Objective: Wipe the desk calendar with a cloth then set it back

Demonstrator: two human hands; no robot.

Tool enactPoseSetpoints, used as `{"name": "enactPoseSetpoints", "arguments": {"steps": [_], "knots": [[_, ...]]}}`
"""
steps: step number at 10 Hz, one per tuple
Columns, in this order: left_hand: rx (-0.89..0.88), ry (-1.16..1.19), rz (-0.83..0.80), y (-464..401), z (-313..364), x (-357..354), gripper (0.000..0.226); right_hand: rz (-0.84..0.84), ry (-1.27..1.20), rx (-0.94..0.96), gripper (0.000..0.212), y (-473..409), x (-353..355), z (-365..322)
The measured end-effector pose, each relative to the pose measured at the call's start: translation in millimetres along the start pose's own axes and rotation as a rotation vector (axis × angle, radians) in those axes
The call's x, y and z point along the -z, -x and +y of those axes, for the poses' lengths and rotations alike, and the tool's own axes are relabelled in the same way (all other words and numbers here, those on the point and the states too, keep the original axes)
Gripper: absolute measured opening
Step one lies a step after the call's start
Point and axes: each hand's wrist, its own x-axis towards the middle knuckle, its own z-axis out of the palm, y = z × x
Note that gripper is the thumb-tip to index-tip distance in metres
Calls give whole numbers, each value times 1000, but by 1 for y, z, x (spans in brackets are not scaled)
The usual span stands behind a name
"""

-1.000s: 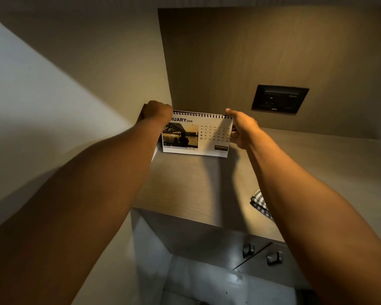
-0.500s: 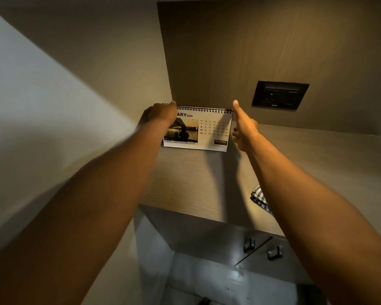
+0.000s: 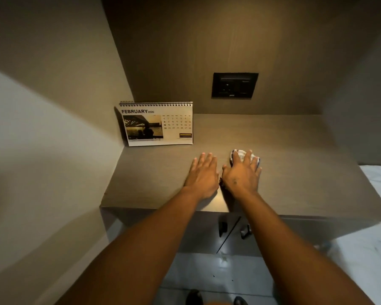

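The desk calendar (image 3: 157,125), open at February with a bridge photo, stands upright on the wooden desk (image 3: 284,150) in the back left corner, touching neither hand. My left hand (image 3: 204,176) lies flat on the desk, palm down, fingers apart, holding nothing. Just to its right, my right hand (image 3: 242,172) rests palm down on a bunched checked cloth (image 3: 240,154), fingers spread over it and not closed around it. Only the cloth's far edge shows past the fingertips.
A black socket plate (image 3: 234,85) sits in the back panel above the desk. Walls close the desk in on the left and back. Cabinet doors with handles (image 3: 244,231) are below the front edge. A white bed surface (image 3: 378,179) lies at right.
Both hands have let go of the calendar and drawn back toward the desk's front. The calendar now stands alone in the corner. My right hand has come down on the cloth.
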Motion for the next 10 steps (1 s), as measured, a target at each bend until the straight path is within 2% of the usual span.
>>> {"name": "enactPoseSetpoints", "arguments": {"steps": [1,3,4,5,6,7,8,9,10], "knots": [[6,-56,18,2,-4,-10,61,3,-55,62,62,-3,0,8],[15,-69,6,4,-4,-10,67,-33,-58,97,80,-8,13,36],[4,-73,0,4,-5,-9,68,30,22,101,78,-15,30,87],[26,-102,13,5,-16,-3,70,7,85,59,76,-30,50,134],[45,-127,12,10,-27,1,71,-33,105,74,56,-41,54,159],[58,-120,-2,8,-31,5,72,-54,113,114,49,-46,52,159],[23,-138,58,-3,-15,16,72,-5,136,126,50,-53,68,167],[43,-135,39,-3,-13,16,73,-16,189,155,57,-46,79,165],[-13,-145,62,3,5,6,77,89,180,219,65,-26,87,168]]}}
